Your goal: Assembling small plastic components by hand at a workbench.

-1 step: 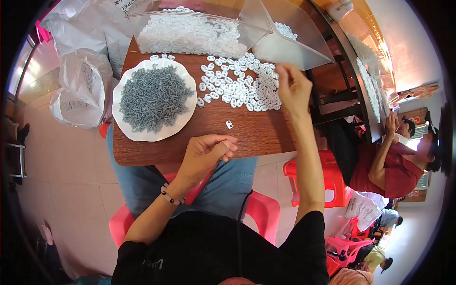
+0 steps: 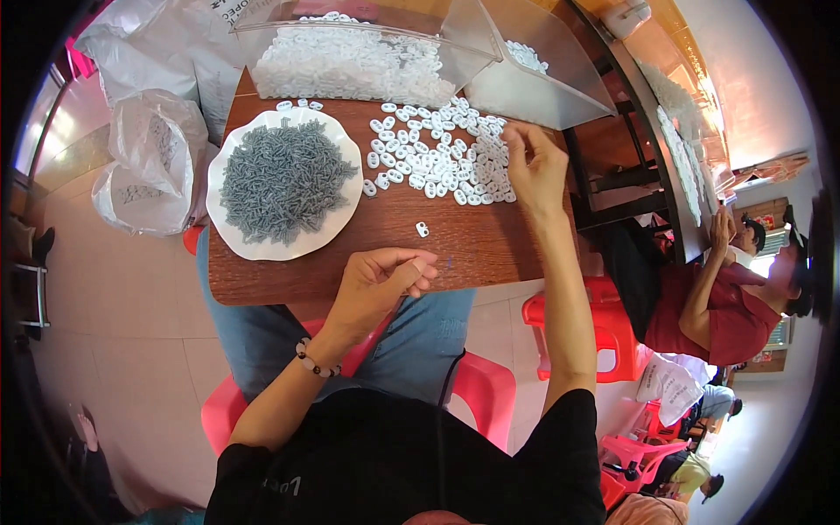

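Note:
Small white oval pieces with two holes (image 2: 442, 162) lie spread over the brown table (image 2: 385, 249). My right hand (image 2: 538, 171) is at the right edge of this spread, its fingers bent and the thumb close to the forefinger; anything between them is hidden. My left hand (image 2: 385, 278) is over the table's near edge, fingers curled and thumb pressed to them; what it may hold does not show. A single white piece (image 2: 422, 229) lies apart, beyond my left fingertips. To the left, a white scalloped plate (image 2: 229, 238) carries a heap of small grey plastic parts (image 2: 284, 179).
A clear bin (image 2: 350, 66) full of white pieces stands at the table's far side, with another clear panel (image 2: 542, 92) beside it. White sacks (image 2: 153, 157) stand left of the table. Right are a red stool (image 2: 582, 328), a dark table (image 2: 652, 131) and a seated person (image 2: 713, 315).
My right hand has shifted slightly left and nearer, its fingertips coming to the edge of the white pieces. My left hand has stayed in place.

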Demonstrator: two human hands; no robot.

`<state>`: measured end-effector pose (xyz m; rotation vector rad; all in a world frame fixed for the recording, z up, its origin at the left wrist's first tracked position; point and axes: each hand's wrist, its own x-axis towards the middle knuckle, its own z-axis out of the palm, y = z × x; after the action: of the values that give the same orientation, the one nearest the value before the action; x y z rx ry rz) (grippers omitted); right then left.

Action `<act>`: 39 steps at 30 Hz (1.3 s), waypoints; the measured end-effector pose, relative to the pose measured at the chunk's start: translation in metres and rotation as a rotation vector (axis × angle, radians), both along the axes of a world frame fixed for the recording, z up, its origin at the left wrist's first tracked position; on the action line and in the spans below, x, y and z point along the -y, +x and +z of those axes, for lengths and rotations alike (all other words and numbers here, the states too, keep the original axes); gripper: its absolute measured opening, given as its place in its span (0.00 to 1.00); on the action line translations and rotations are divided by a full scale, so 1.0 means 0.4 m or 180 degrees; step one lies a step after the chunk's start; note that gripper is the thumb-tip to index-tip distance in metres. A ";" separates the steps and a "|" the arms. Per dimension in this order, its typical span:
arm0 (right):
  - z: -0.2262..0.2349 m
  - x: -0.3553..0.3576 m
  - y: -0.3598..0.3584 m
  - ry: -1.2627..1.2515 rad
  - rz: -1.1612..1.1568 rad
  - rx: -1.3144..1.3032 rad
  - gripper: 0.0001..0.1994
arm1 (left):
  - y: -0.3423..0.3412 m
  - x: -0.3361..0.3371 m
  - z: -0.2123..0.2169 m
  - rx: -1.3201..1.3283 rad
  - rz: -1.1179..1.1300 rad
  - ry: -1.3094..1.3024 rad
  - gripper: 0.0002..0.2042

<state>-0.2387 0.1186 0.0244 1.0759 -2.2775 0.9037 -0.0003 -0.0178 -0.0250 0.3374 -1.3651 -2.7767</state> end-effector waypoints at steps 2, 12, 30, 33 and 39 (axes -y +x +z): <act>-0.033 -0.024 -0.017 0.0124 -0.0270 0.0360 0.07 | -0.004 -0.002 0.003 0.0034 -0.0043 -0.0076 0.10; -0.055 0.008 -0.091 0.0620 -0.0474 0.0777 0.08 | -0.002 0.004 -0.003 0.0041 -0.0082 -0.0106 0.10; -0.060 0.022 -0.069 0.0392 -0.0266 0.1249 0.07 | -0.002 0.002 0.005 0.0098 -0.0041 -0.0076 0.10; -0.060 -0.003 -0.019 -0.0379 0.0131 0.2417 0.08 | -0.004 0.004 0.015 0.0090 -0.0087 0.0094 0.11; 0.011 0.008 0.195 -0.0812 0.0714 0.3404 0.11 | -0.005 0.003 0.052 0.0230 0.0074 0.0080 0.11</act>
<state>-0.1608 0.1155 0.0287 0.8214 -2.6913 2.1961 -0.0023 -0.0189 -0.0041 0.4556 -1.3324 -2.7910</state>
